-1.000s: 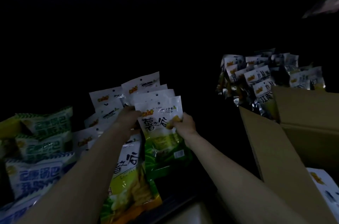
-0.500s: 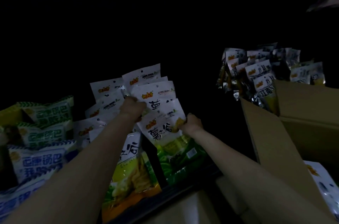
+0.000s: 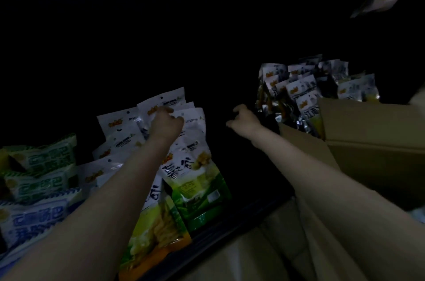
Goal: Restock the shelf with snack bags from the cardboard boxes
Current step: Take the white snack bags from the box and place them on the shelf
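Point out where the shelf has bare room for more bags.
A dark gap lies between the green-and-white bag pile and the silver bag cluster; the right hand hovers there. Left of it is crowded: the left hand rests on overlapping bags, blue-green packs alongside.

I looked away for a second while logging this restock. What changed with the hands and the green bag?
The right hand let go of the green snack bag and moved right, empty, with loosely curled fingers. The bag now lies in the row. The left hand stayed on the white bag tops. The cardboard box stayed put.
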